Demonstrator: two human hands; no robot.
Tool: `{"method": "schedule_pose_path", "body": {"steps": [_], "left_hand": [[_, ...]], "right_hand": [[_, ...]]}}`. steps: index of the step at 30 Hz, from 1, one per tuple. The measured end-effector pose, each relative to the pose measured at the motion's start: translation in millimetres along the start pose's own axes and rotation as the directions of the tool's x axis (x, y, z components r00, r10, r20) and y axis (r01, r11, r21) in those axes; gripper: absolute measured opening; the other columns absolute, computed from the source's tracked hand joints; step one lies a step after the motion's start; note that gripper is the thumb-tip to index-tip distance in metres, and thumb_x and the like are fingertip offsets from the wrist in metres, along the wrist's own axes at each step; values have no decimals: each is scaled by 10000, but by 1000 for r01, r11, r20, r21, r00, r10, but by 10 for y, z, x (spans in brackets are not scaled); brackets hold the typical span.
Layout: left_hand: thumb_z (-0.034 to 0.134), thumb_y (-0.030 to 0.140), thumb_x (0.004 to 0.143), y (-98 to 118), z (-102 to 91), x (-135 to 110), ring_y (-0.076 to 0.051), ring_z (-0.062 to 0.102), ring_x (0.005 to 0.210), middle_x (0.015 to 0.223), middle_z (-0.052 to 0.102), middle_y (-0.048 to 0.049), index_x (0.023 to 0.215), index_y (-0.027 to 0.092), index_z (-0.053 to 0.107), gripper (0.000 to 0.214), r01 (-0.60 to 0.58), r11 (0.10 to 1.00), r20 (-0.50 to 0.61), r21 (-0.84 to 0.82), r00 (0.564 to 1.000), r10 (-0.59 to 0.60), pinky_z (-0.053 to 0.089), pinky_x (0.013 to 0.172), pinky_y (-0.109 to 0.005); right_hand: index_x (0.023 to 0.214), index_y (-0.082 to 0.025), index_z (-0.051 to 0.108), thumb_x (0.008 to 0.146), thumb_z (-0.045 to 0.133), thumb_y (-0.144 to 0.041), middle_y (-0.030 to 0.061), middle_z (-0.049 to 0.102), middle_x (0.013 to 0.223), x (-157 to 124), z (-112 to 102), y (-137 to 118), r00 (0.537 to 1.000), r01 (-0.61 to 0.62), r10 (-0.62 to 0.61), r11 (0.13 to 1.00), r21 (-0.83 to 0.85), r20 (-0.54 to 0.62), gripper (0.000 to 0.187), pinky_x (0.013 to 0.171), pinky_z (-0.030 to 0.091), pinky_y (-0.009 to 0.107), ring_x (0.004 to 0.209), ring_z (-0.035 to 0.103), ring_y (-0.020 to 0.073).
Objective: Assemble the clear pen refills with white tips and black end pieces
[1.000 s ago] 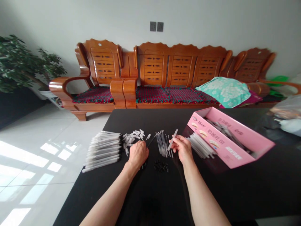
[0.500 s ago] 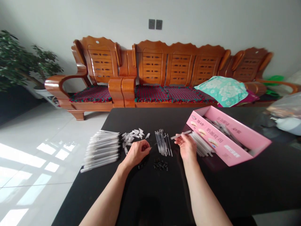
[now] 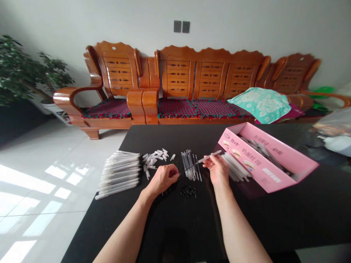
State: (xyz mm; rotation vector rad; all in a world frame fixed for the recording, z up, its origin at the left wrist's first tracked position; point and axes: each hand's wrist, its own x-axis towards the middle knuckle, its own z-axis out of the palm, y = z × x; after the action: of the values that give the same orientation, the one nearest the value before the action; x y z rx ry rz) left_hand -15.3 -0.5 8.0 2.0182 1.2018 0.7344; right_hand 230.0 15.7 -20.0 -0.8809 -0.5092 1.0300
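Observation:
My left hand (image 3: 165,178) is closed in a pinch on a thin dark pen refill (image 3: 189,168), which slants up to the right. Between the fingers of my right hand (image 3: 218,168) is a whitish translucent pen barrel (image 3: 210,156). The refill's far end meets the barrel's left end and seems to be partly inside it. Beneath the refill lies a row of more pen refills (image 3: 189,160). Small black plugs (image 3: 188,191) are heaped nearer to me. White pen caps (image 3: 157,157) lie loose beyond my left hand. More empty barrels (image 3: 236,168) rest right of my right hand.
A pink open box (image 3: 257,164) holding more dark and grey sticks stands at the right of the black table (image 3: 175,219). Assembled-looking pens (image 3: 119,173) are stacked on the left. Behind the table is a wooden sofa (image 3: 175,84), with a plastic bag (image 3: 334,126) at far right.
My left hand has moved slightly right with the refill, and the refill's tip now meets the barrel, where a gap showed before. My right hand has barely moved.

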Motion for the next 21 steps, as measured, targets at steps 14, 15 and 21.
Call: {"method": "schedule_pose_path", "body": {"steps": [14, 15, 21], "left_hand": [[693, 265, 776, 13, 240, 25, -132, 638, 653, 747, 660, -26, 908, 135, 627, 197, 83, 759, 112, -646, 994, -14, 522, 644, -247], [700, 264, 773, 17, 256, 25, -132, 637, 654, 750, 660, -25, 907, 138, 628, 198, 75, 757, 99, -649, 995, -13, 523, 641, -246], [742, 291, 756, 83, 287, 19, -137, 636, 697, 799, 687, -32, 932, 158, 646, 241, -9, 880, -30, -474, 1000, -6, 506, 645, -228]], "right_hand": [[827, -153, 624, 639, 826, -236, 78, 758, 700, -94, 83, 37, 978, -131, 142, 988, -78, 155, 289, 451, 584, 244, 503, 694, 174], [827, -150, 629, 644, 823, -235, 81, 760, 710, -109, 86, 38, 966, -163, 177, 983, -89, 190, 280, 453, 582, 243, 510, 696, 173], [901, -144, 651, 728, 780, -263, 68, 761, 722, -214, 120, 68, 832, -319, 381, 923, -214, 404, 247, 467, 583, 265, 503, 695, 176]]}}
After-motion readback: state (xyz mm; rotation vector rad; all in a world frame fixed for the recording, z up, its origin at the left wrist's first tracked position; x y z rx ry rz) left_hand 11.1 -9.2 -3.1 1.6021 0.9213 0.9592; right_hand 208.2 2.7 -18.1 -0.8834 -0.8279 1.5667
